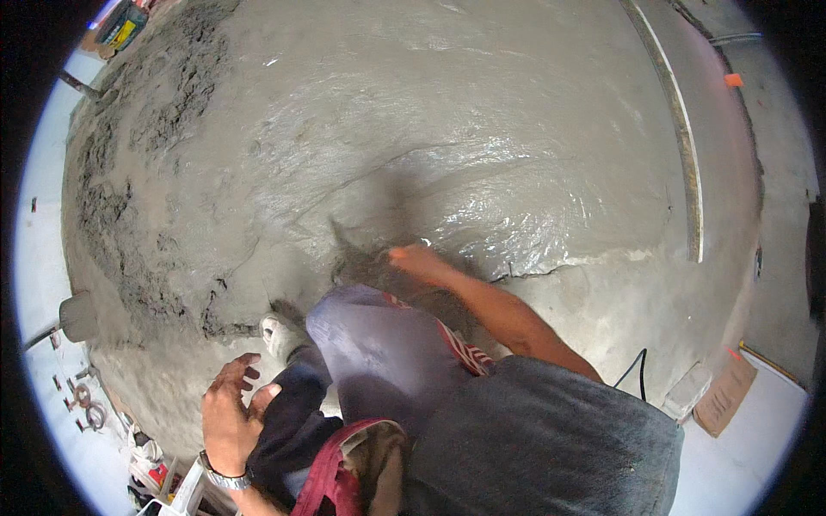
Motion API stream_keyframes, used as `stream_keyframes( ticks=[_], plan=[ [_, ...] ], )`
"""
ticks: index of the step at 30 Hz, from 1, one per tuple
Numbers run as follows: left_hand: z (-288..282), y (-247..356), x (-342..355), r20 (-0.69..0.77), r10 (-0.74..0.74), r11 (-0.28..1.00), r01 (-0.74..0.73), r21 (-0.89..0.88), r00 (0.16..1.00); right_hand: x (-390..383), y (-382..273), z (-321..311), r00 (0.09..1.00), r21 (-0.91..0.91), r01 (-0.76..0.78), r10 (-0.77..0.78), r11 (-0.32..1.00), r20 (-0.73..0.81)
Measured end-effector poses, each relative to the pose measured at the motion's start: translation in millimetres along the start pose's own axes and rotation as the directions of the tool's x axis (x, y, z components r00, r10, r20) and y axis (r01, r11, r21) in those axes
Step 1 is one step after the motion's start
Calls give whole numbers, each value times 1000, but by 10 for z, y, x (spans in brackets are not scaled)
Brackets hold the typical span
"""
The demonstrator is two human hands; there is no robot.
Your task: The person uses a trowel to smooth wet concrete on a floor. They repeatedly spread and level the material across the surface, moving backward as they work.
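Wet grey concrete (370, 103) spreads over the floor in front of me, smooth and shiny in the middle and rough at the left. My right hand (417, 262) is closed low over its near edge. It grips what looks like a trowel (351, 254), blurred and partly hidden by my knee. My left hand (232, 404), with a metal watch (225, 475) at its wrist, hovers beside my leg. Its fingers are curved and apart, holding nothing. My shoe (282, 335) stands at the edge of the wet concrete.
A long straightedge (680, 129) lies at the right. Far left stand a dark bucket (120, 24) and a flat grey blade on a handle (79, 316). A cardboard piece (725, 396) lies at the lower right. A white crate (185, 494) holds items at the lower left.
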State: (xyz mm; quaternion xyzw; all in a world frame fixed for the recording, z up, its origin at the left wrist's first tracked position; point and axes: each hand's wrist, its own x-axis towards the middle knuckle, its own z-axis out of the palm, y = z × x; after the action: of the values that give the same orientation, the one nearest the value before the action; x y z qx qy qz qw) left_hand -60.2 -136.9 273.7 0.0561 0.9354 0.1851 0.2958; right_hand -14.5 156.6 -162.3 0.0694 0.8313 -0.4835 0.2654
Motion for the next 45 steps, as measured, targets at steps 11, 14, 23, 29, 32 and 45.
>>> stream_keyframes(
  ticks=[11, 14, 23, 29, 32, 45],
  plan=[
    [13, -127, 65, 32, 83, 994, -85, 70, 996, -1462, 887, -2411, 571, 543, -473, 711, 694, -411],
    [21, -159, 60, 20, 90, 995, -91, 49, 996, -1358, 1028, -2700, 438, 704, -245, 724, 666, -533],
    [2, -231, 99, 26, 83, 994, -85, 68, 996, -1253, 479, -1465, 850, 763, -254, 514, 594, -117],
    [-8, -149, 140, 27, 66, 995, -68, 70, 997, -1365, 171, -596, 976, 93, -191, 179, 977, 123],
    [-1, -159, 156, 43, 48, 996, -51, 74, 998, -1344, 361, -850, 961, -150, -223, 243, 963, 133],
    [40, -54, 131, 51, 85, 991, -90, 103, 995, -1454, 1066, -3289, 519, 539, -387, 660, 748, -543]
  ],
)
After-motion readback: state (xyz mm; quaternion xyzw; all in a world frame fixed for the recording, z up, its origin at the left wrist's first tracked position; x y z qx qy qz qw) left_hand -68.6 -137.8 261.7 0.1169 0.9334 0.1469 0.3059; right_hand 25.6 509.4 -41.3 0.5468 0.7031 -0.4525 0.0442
